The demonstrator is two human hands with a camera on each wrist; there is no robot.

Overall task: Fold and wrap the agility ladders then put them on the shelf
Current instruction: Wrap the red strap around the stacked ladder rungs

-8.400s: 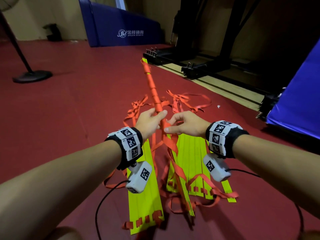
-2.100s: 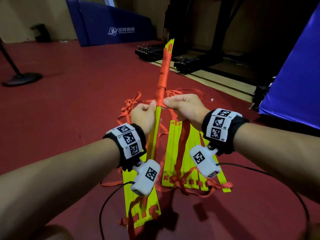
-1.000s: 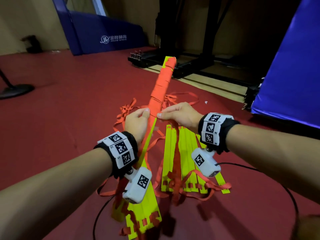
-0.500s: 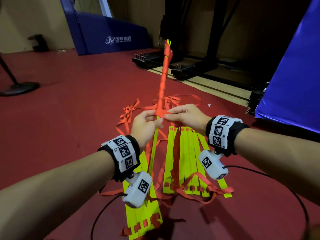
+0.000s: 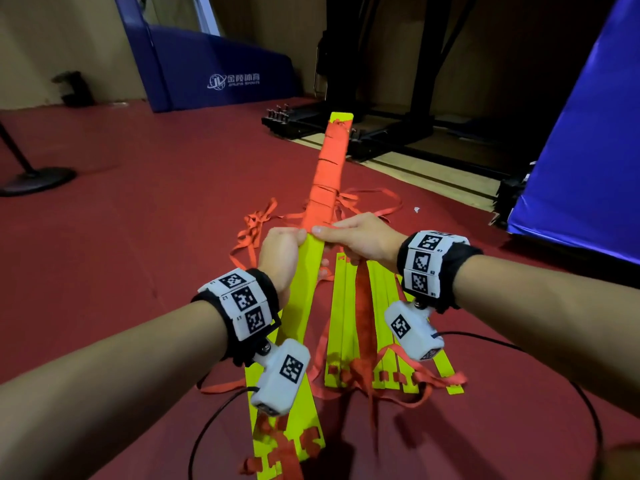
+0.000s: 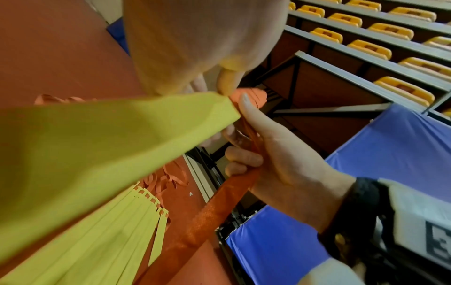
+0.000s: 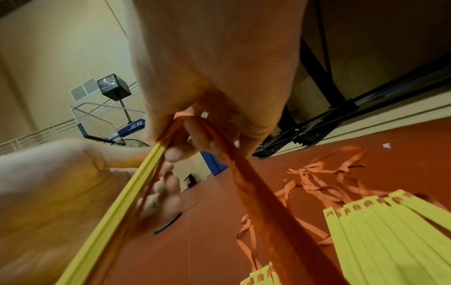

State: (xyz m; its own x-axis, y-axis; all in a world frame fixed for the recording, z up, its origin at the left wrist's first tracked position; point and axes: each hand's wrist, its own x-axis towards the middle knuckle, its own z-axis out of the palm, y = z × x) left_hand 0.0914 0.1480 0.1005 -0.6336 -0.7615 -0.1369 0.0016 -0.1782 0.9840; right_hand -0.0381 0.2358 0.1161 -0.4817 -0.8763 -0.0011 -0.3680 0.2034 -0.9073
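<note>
My left hand grips a stack of yellow ladder rungs, held slanting up off the floor. The stack's far half is wound in orange strap. My right hand sits against the wound edge. It pinches the strap there and holds the free strap, which runs down taut from its curled fingers. The right wrist view shows the stack's edge beside that strap. A second ladder's rungs lie fanned on the floor below my hands.
Loose orange straps tangle on the red floor beyond the rungs. Blue mats stand at the back left and at the right. A black equipment base lies ahead and a fan stand's foot at the left.
The stack has turned in my hands from edge-on to flat face up. The strap winding has come down to meet my fingers. Both hands stay close together.
</note>
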